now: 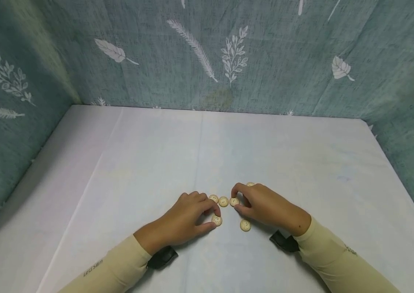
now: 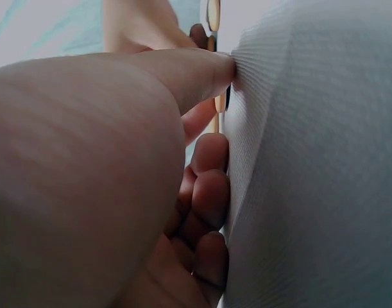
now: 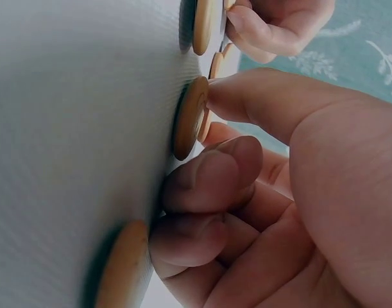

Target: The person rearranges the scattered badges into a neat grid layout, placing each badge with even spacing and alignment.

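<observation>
Several small round pale wooden discs with engraved faces lie on a white cloth-covered table (image 1: 148, 162). My left hand (image 1: 188, 217) bends its thumb and index finger round one wooden disc (image 1: 216, 220), near side of the group. In the left wrist view its thumb (image 2: 202, 74) comes down to the cloth, and the other fingers curl beside it. My right hand (image 1: 267, 205) pinches another wooden disc (image 1: 234, 202) between thumb and index finger. The right wrist view has that thumb's tip at a disc's edge (image 3: 192, 119), with the other fingers curled against the cloth.
Between the hands lie two discs, one in the middle (image 1: 223, 202) and one at the left fingers (image 1: 213, 199). Another disc (image 1: 245, 225) sits below the right hand, and one (image 1: 250, 184) shows partly behind it. Green leaf-patterned curtain (image 1: 207, 57) surrounds the table's back and sides.
</observation>
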